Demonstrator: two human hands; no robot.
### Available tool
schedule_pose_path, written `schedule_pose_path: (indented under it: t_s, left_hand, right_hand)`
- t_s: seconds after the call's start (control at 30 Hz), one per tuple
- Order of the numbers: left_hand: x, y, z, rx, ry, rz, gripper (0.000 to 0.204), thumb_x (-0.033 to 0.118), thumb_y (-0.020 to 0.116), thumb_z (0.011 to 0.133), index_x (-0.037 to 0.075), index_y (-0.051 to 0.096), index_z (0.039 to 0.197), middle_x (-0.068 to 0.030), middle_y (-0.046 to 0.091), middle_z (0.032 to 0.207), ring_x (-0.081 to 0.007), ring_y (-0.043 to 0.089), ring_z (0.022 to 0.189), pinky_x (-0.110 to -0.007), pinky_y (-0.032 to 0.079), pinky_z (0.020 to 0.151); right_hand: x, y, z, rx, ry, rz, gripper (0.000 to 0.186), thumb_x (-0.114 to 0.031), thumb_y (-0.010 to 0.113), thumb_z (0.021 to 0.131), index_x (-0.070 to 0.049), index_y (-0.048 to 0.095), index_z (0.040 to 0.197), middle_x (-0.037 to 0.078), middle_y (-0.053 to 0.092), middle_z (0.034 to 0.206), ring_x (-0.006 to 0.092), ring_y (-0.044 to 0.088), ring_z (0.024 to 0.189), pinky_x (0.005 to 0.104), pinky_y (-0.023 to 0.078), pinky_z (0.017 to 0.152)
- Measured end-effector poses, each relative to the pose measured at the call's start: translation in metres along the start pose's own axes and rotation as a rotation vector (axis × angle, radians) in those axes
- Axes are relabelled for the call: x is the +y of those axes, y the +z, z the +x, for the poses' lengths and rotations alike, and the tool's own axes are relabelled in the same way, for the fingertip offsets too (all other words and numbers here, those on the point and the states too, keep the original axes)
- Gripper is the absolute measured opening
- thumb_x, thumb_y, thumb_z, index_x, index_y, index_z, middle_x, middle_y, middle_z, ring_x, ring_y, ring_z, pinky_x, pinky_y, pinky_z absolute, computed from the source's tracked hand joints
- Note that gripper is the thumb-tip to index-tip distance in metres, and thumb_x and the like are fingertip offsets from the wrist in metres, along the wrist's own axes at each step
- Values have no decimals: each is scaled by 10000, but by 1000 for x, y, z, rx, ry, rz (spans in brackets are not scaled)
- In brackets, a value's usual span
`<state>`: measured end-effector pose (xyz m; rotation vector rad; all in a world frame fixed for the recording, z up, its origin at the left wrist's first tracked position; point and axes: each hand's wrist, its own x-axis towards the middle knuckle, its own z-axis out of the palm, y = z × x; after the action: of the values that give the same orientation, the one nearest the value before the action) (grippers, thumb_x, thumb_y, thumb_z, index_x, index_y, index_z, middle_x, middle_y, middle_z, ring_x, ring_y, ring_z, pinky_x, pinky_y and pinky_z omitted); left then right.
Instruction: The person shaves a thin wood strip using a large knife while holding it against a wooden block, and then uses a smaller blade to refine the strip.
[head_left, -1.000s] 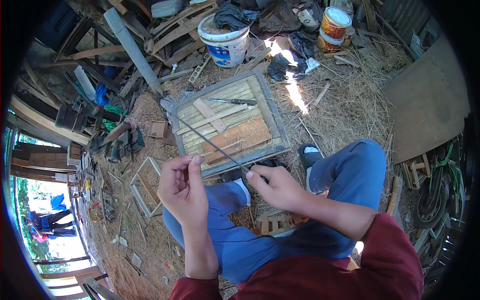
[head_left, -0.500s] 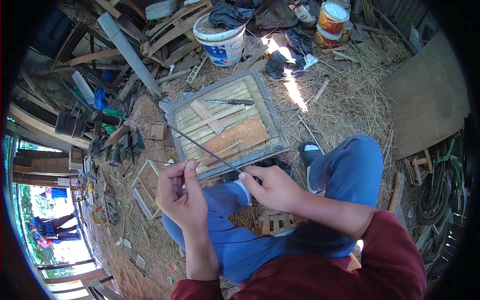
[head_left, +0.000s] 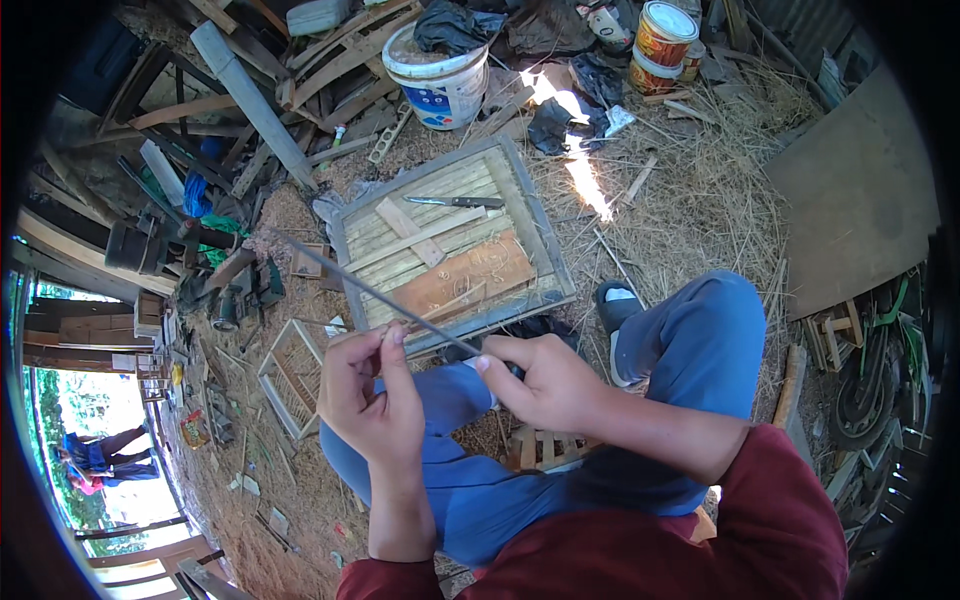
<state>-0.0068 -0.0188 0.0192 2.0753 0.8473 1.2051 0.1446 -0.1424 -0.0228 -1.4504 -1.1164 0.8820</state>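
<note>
My right hand (head_left: 540, 385) is closed on the dark handle of a long thin rod (head_left: 365, 292), which slants up and left past my left hand. My left hand (head_left: 370, 395) pinches something small and thin beside the rod, too small to make out. Beyond both hands a framed slatted wooden panel (head_left: 540, 205) lies on the ground, carrying a knife (head_left: 452, 202), pale wood strips (head_left: 410, 228) and an orange-brown plank (head_left: 460, 275) with curled shavings on it.
A white bucket (head_left: 435, 95), stacked tins (head_left: 660, 55) and scrap wood (head_left: 255, 100) lie behind. A small frame (head_left: 275, 395) is at left. A large board (head_left: 855, 180) and a wheel (head_left: 860, 400) stand at right. Another person (head_left: 100, 455) is outside at far left.
The rod's far end has swung slightly left and down. Both hands keep their grips and have shifted only a little.
</note>
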Motion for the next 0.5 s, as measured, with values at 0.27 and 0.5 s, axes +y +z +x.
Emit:
schedule_pose_path:
  t_s: [0.27, 0.5]
  left_hand:
    - [-3, -2, -5, -36, 31, -7, 80, -81, 663, 1044, -31, 606, 1069, -133, 753, 1025, -150, 763, 974, -259, 603, 877]
    - [-1, 0, -5, -11, 25, -56, 85, -94, 662, 1037, -36, 608, 1067, -125, 727, 1028, -161, 766, 977, -275, 613, 909]
  right_hand:
    - [3, -3, -5, -9, 46, -33, 402, -383, 575, 1095, -38, 712, 940, 217, 647, 667, 435, 674, 632, 502, 521, 611]
    - [11, -4, -6, -12, 118, -56, 411, -377, 574, 1093, -34, 707, 909, 221, 648, 665, 439, 679, 647, 524, 516, 618]
